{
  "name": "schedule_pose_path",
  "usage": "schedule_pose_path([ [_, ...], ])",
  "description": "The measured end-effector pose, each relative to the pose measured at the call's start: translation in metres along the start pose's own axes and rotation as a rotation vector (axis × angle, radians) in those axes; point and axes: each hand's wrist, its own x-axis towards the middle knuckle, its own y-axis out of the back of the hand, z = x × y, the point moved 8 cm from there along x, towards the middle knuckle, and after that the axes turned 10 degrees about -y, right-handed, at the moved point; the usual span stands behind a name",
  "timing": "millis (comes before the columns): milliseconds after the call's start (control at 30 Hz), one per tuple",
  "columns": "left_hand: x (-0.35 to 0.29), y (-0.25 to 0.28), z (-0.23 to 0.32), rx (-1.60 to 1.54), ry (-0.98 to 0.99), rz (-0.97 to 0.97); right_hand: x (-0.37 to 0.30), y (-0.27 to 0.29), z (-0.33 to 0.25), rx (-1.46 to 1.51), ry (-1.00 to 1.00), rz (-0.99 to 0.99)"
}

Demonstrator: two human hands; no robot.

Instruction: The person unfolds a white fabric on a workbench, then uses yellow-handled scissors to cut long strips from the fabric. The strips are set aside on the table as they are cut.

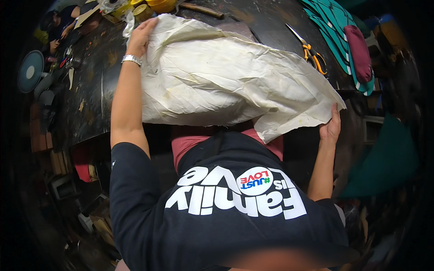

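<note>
A large creased off-white cloth [212, 74] stretches between my two hands over the near part of the dark table. My left hand [142, 37], with a metal watch at the wrist, is closed on the cloth's far left corner. At the right, my right hand [331, 126] grips the cloth near its right corner, thumb up along the edge. One flap of the cloth hangs over the table's front edge near my lap. The cloth hides part of the tabletop and the tips of some left fingers.
Scissors with orange and black handles [312, 53] lie beyond the cloth. Teal fabric pieces [332, 31] and a maroon roll [357, 53] are at the far right. A wooden-handled tool [201, 10] and yellow containers [160, 5] sit at the back. A person [58, 27] is at the far left.
</note>
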Motion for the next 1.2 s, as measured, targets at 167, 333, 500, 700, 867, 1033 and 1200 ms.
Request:
schedule_pose_path([
  [167, 0.008, 0.01, -0.007, -0.201, 0.267, -0.041, 0.005, 0.008, 0.003, 0.159, -0.112, -0.012],
  [333, 0.021, 0.025, 0.015, -0.147, 0.113, 0.098, -0.005, 0.036, 0.004, 0.189, -0.149, 0.077],
  [500, 0.047, -0.002, 0.013, 0.021, -0.009, -0.023, -0.022, 0.058, 0.014, 0.152, -0.219, 0.129],
  [700, 0.054, -0.056, 0.029, 0.05, -0.101, -0.255, -0.064, 0.108, -0.036, -0.371, -0.075, 0.659],
  [867, 0.032, -0.089, 0.076, -0.068, -0.206, -0.334, -0.061, -0.043, -0.1, -0.702, 0.596, 0.35],
  [1033, 0.017, -0.095, 0.106, -0.036, -0.142, -0.396, -0.026, -0.274, -0.035, -0.923, 0.522, -0.406],
  [1200, -0.003, -0.092, 0.153, -0.043, -0.336, -0.535, -0.016, -0.44, 0.03, -1.152, 0.853, -0.641],
])
